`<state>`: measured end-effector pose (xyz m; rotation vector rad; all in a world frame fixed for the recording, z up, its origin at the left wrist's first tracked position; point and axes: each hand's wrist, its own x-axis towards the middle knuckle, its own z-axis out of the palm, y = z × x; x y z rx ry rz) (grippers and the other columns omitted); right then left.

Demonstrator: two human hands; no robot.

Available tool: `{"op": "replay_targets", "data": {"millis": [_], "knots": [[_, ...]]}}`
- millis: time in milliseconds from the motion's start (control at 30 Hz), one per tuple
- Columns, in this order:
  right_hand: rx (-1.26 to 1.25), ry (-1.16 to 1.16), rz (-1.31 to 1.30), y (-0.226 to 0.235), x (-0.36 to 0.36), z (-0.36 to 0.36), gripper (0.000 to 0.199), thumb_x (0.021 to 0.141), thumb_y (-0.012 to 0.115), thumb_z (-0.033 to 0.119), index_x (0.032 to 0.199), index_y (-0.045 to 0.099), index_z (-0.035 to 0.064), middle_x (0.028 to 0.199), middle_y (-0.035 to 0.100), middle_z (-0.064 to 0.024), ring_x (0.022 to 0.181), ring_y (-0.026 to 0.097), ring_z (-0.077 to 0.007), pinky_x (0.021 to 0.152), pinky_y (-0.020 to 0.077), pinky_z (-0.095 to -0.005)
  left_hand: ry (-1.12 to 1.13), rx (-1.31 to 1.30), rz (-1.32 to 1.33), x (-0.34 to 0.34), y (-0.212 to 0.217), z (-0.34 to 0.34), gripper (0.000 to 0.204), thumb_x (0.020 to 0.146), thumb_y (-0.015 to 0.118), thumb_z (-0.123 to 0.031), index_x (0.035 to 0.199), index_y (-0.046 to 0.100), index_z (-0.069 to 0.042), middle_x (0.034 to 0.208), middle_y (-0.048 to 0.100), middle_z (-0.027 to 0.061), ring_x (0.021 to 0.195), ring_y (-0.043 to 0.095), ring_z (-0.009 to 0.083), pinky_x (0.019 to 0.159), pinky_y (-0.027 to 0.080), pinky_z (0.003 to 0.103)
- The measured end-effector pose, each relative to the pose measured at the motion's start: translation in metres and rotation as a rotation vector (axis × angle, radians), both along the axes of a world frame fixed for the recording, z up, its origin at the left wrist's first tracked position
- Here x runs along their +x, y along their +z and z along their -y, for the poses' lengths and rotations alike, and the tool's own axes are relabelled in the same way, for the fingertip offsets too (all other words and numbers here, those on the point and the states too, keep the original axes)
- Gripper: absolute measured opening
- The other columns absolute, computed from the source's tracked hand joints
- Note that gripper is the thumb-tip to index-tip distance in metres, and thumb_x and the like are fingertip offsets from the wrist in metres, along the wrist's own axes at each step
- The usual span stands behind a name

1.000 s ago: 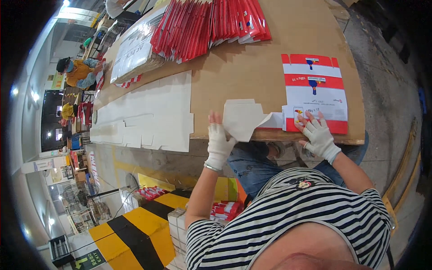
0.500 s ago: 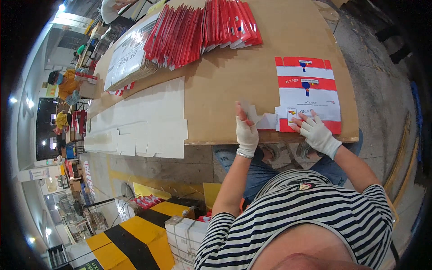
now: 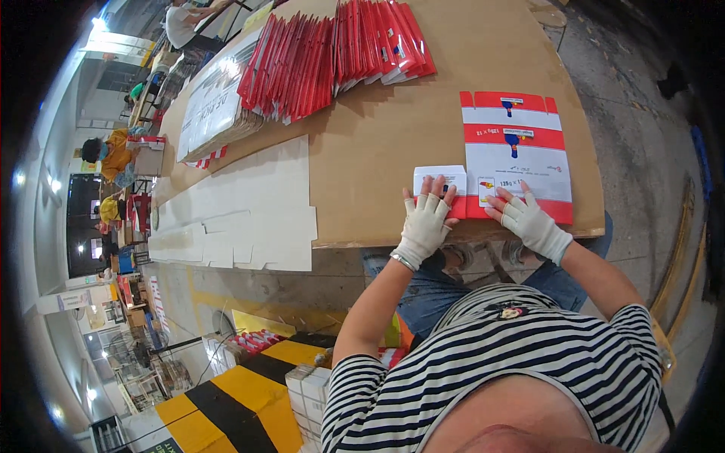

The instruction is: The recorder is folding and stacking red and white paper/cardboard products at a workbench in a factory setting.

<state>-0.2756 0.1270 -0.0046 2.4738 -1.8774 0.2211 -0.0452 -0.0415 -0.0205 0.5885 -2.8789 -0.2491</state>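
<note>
A flat red and white printed carton (image 3: 521, 170) lies near the table's front right edge. My left hand (image 3: 424, 223), in a white fingerless glove, rests with its fingers stretched out on the carton's left end flap (image 3: 439, 171), which lies out flat to the left. My right hand (image 3: 530, 219), gloved the same way, lies on the lower part of the carton's main panel with its fingers spread. Neither hand grips anything. Parts of the flap are hidden under my left fingers.
Red folded cartons (image 3: 294, 64) stand packed in rows at the far side. Left of them is a strapped bundle of flat cartons (image 3: 215, 109). White cardboard sheets (image 3: 249, 208) cover the table's left front. A yellow and black striped block (image 3: 234, 400) stands lower left; people work farther off.
My left hand has come down from its raised, edge-on pose onto the end flap. That flap has turned over to lie flat, its printed side up. My right hand stays on the carton.
</note>
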Motion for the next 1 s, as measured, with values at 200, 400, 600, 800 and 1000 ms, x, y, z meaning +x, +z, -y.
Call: {"op": "replay_targets", "data": {"millis": [200,400,600,800,1000], "knots": [[0.014,-0.027,-0.014,-0.008,0.002,-0.003,0.05,0.091,0.044,0.02,0.141,0.046,0.0155,0.148,0.045,-0.0038,0.14,0.037,-0.0249,0.113,0.0167,-0.0651,0.075,-0.068,0.105,-0.008,-0.006,-0.003,0.069,0.084,0.059,-0.05,0.145,0.041,-0.021,0.155,0.029,0.0148,0.144,0.024,0.0351,0.103,0.018,0.075],[-0.034,-0.024,-0.032,-0.017,0.004,-0.003,0.049,0.091,0.045,0.02,0.141,0.047,0.0149,0.147,0.046,-0.005,0.139,0.039,-0.0258,0.111,0.0183,-0.0663,0.112,-0.054,0.187,-0.009,0.003,-0.008,0.071,0.085,0.06,-0.047,0.146,0.038,-0.02,0.156,0.025,0.0167,0.145,0.021,0.0364,0.104,0.018,0.074],[-0.013,-0.04,-0.003,-0.017,0.006,-0.005,0.049,0.091,0.044,0.02,0.14,0.048,0.0149,0.145,0.048,-0.0059,0.138,0.04,-0.0254,0.111,0.0202,-0.0662,0.11,0.105,0.159,-0.01,0.016,-0.008,0.068,0.086,0.062,-0.045,0.145,0.04,-0.02,0.155,0.026,0.0169,0.146,0.017,0.0365,0.107,0.017,0.071],[0.018,-0.026,0.03,-0.015,-0.003,-0.001,0.048,0.091,0.045,0.019,0.138,0.049,0.0146,0.143,0.05,-0.005,0.137,0.041,-0.0245,0.111,0.0223,-0.064,0.215,0.248,0.115,-0.041,0.018,0.0,0.072,0.078,0.072,-0.043,0.141,0.045,-0.02,0.152,0.029,0.0162,0.144,0.019,0.0378,0.108,0.014,0.069],[0.032,-0.203,0.301,0.029,0.006,-0.021,0.04,0.082,0.06,0.014,0.122,0.06,0.0104,0.13,0.058,-0.0097,0.121,0.054,-0.0257,0.104,0.0397,-0.0476,0.37,0.201,-0.056,-0.087,0.005,0.043,0.076,0.074,0.076,-0.04,0.138,0.047,-0.011,0.151,0.031,0.0188,0.14,0.027,0.04,0.111,0.019,0.062]]}}
